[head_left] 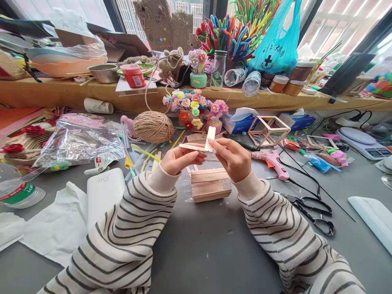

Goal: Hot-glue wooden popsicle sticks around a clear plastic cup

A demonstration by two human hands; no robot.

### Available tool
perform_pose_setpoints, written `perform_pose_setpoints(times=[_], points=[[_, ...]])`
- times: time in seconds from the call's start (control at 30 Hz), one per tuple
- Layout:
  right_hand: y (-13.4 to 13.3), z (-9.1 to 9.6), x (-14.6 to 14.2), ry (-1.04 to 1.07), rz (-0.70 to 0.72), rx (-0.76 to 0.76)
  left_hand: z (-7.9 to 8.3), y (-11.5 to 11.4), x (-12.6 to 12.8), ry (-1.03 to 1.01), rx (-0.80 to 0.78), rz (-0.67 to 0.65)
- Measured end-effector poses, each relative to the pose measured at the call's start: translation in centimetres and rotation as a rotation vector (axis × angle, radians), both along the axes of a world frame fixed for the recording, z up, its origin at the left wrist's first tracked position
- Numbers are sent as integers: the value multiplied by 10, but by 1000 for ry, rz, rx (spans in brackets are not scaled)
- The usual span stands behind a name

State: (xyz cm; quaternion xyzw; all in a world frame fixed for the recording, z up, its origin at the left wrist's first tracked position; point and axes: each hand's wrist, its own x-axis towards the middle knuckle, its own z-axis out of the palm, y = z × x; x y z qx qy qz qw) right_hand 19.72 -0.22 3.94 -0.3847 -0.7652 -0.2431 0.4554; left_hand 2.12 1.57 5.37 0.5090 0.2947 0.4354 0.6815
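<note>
My left hand (179, 159) is closed on a flat wooden craft stick (190, 147) held level above the grey table (202, 245). My right hand (234, 157) pinches a second wooden stick (210, 138) upright, its lower end meeting the level one. Both hands hover over a stack of wooden sticks (210, 184) lying in a clear wrapper on the table. Striped sleeves cover both forearms.
A ball of twine (153, 126) and pipe-cleaner flower pots (196, 108) stand behind the hands. A wooden stick cube frame (268, 130), pink glue gun (274, 161) and black scissors (315, 212) lie right. A white power bank (102, 192), tissue and plastic bags lie left.
</note>
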Motion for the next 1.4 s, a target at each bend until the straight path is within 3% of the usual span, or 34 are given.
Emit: perform_pose_setpoints(times=[0.1, 0.2, 0.4, 0.63, 0.77, 0.93, 1.1, 1.4], points=[[0, -2, -1, -31, 2, 3, -1, 1, 3, 6, -88, -35], [1, -2, -3, -4, 84, -102, 0, -1, 6, 33, -107, 74], [2, 5, -6, 416, 209, -397, 4, -8, 8, 76, -1, 252], [-1, 11, -9, 463, 312, -595, 2, -8, 8, 136, 39, 247], [1, 10, -10, 602, 336, -701, 2, -8, 7, 249, 64, 216], [1, 10, -11, 734, 407, -831, 5, -10, 7, 347, 168, 272], [0, 10, -12, 710, 400, -808, 6, -11, 7, 405, 164, 246], [-3, 8, -13, 528, 298, -579, 4, -3, 4, 387, 97, 212]])
